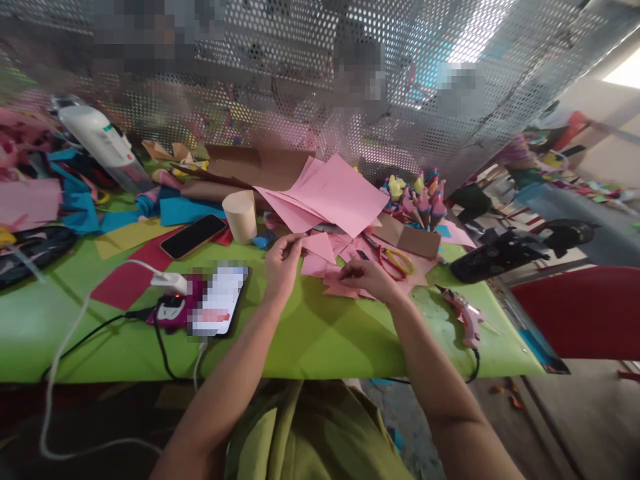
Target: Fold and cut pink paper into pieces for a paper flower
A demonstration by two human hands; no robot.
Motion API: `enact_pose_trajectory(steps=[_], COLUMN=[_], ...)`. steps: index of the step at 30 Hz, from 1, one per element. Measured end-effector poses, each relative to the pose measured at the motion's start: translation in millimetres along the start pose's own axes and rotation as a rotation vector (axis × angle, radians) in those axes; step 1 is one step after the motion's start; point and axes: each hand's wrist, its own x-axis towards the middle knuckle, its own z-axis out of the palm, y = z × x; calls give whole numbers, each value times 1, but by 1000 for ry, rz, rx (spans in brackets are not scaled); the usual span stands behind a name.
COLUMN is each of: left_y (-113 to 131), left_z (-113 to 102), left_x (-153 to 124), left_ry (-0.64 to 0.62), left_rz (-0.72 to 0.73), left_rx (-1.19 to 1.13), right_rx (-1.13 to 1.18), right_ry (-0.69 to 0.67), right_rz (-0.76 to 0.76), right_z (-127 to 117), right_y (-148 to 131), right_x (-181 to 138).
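Perforated metal (pixel 300 87) rises along the far side of the green surface (pixel 325 347), and from where I stand both of the person's hands are near its middle. The left hand (pixel 281 261) is pinched narrow, holding what looks like the far left corner of a pink square (pixel 321 247). That square lies just right of the left hand, and beyond and to the left of the right hand (pixel 366 277), so the left is nearer, touching it. Its longer way, as far as I can make out, slants from the left fingertips down toward the right hand. The right hand is curled, fingers drawn close together over small pink scraps (pixel 341 291); whether it grips one I cannot tell. Between the hands there is a short gap, bridged by square and scraps. Beyond them lies a fan of large pink sheets (pixel 345 193), with brown card (pixel 423 241) to its right. The glue gun (pixel 469 321) rests well right of the right hand; a lit phone (pixel 220 301) lies left of the left forearm.
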Motion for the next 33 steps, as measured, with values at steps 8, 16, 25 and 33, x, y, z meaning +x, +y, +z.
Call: enact_pose_trajectory(steps=[8, 16, 25, 33], left_y=[0, -7, 0, 3], left_z=[10, 19, 19, 23], left_x=[-11, -13, -4, -8], left_ry=[-183, -337, -151, -224], left_rz=[6, -300, -269, -311], left_rx=[85, -134, -85, -84], right_rx=[268, 257, -77, -583], right_ry=[224, 282, 726, 1218], right_rz=[-42, -35, -41, 582], right_z=[14, 26, -20, -97], right_y=[-15, -13, 14, 50], right_x=[0, 4, -69, -183])
